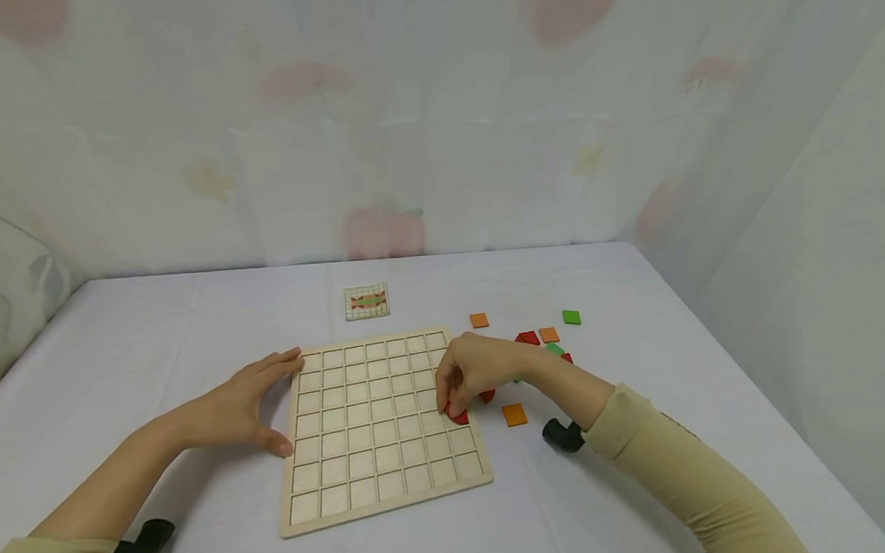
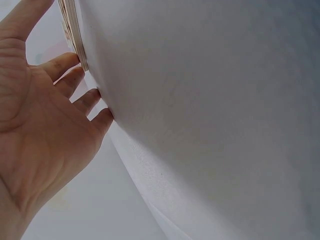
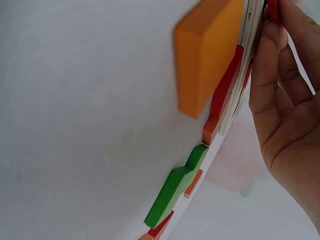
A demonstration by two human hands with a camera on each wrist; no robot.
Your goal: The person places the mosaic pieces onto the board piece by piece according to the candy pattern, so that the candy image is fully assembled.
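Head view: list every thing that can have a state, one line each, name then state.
wooden grid board: flat on the table, nearly all cells bare.
red piece: pinched at the board's right edge, over a cell.
left hand: fingers straight, pressing the board's left edge.
right hand: fingers curled round the red piece.
loose pieces: orange, green and red, lying on the table right of the board.
pattern card: flat, behind the board.

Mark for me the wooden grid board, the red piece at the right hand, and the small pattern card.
wooden grid board (image 1: 361, 448), head view, on bare cells near its middle.
red piece (image 1: 459, 417), head view, on its visible part below the fingers.
pattern card (image 1: 366, 301), head view, at its centre.
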